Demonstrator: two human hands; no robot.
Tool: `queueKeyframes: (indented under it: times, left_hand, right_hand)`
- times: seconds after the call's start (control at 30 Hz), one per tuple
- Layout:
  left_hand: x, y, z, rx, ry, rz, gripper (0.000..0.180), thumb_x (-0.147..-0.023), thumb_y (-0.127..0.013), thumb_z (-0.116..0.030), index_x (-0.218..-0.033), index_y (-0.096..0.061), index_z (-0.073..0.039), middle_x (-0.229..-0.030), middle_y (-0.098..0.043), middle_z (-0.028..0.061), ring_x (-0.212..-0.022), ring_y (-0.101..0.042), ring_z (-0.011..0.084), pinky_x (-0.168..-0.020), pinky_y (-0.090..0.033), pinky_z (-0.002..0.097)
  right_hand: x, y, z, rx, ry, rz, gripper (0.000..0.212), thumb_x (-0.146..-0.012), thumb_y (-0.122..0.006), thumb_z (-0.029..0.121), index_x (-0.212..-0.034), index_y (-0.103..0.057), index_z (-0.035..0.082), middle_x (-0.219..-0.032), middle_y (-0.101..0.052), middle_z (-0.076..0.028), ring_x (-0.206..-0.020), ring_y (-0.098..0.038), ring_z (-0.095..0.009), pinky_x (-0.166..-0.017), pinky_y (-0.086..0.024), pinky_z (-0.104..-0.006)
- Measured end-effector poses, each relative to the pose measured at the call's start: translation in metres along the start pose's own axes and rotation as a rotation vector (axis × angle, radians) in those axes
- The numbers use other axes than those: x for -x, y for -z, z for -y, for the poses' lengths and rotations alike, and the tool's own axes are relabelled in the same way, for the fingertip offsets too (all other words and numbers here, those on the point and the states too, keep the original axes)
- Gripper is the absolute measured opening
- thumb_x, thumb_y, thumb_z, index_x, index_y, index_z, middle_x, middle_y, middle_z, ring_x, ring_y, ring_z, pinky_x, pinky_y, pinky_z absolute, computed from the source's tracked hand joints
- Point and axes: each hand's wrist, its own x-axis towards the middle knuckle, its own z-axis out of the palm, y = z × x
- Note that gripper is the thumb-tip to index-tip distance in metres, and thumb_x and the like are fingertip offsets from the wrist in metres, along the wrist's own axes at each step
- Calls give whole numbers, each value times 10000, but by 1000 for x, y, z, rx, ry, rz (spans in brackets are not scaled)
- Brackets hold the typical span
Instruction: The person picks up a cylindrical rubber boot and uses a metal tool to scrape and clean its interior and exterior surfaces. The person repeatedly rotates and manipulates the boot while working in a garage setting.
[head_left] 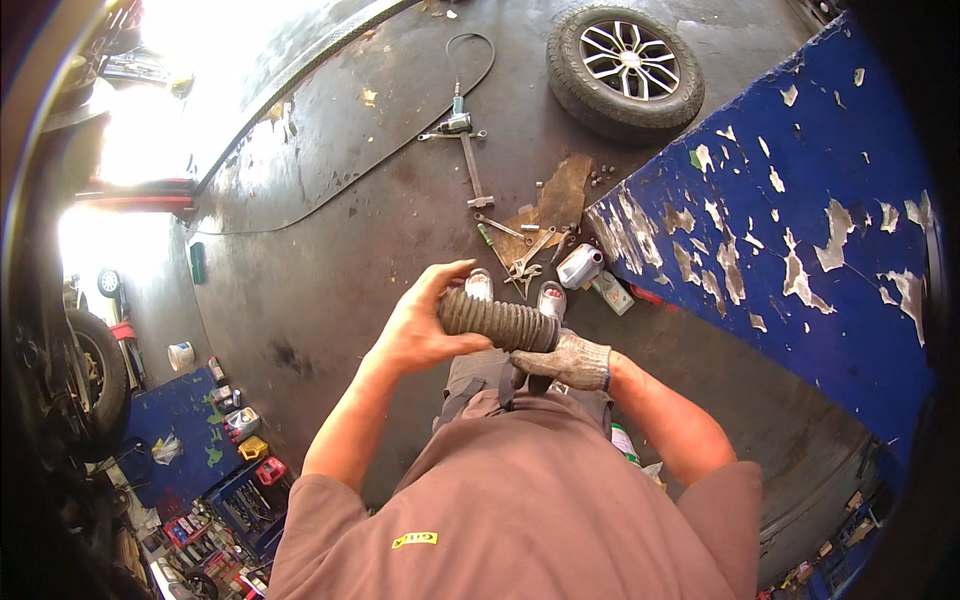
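ribbed tube (495,320) held at both ends above a workshop floor (300,290)

in the background, dark flooring, bounded at the right by a large blue panel (840,145) with flaking paint. next in size, a wheel (630,62) lying flat, spoked face up, well apart from the hands.

at the centre of the view, clear of the floor: the tube, dark and dusty, running crosswise, right end slightly nearer the body. judged to be at a handling or checking step, free of any fitting. for the next move, presumably calling for steady support at both ends, without crushing the folds.

left hand (412,328), bare: reaching in from the lower left, curved widely around the left end, thumb along the near side, fingers toward the far side. right hand (570,358), in a pale knitted glove (590,364) with dark fingers: curled under the right end, holding from below; cannot tell exact finger placement, partly hidden.

smaller still, beyond the tube: a brown sheet (566,190), an air tool (456,122), a silver bottle (580,267) and, smallest, scattered wrenches (527,264).
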Motion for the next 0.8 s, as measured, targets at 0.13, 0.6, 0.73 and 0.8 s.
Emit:
queueKeyframes:
  times: [0.13, 0.6, 0.73, 0.8]
  left_hand:
    - [22, -14, 34, 811, 94, -138, 664, -859, -886, -288, -1416, -588, -85, -1226, -687, 72, -1144, -662, 188, -1019, -545, 376]
    - [23, -62, 53, 1178, 232, -327, 718, -834, -845, -103, -1466, -508, -55, -1154, -717, 144, -1067, -731, 296, -967, -611, 437]
    - [13, -80, 70, 1298, 285, -322, 694, -876, -823, -88, -1484, -487, -84, -1164, -715, 146, -1039, -747, 306, -911, -632, 436]
    - [10, -74, 78, 1405, 266, -280, 769, -884, -817, -88, -1547, -430, -124, -1146, -716, 155, -1017, -753, 327, -886, -644, 456]
  right_hand:
    - [-1, -19, 1, 42, 73, 33, 313, -1039, -706, 362, -1155, -704, 72, -960, -744, -39, -845, -685, -95, -730, -561, -269]
    - [-33, -88, -36, -304, 75, -22, 287, -1025, -706, 293, -1137, -735, 30, -960, -749, -54, -797, -704, -142, -701, -572, -321]
    - [-48, -104, -56, -364, 131, -221, 325, -990, -760, 256, -1210, -695, 26, -948, -729, -30, -802, -687, -122, -693, -569, -308]
    - [-56, -104, -58, -302, 152, -311, 398, -951, -800, 217, -1271, -658, 27, -957, -716, -26, -829, -671, -110, -709, -565, -304]
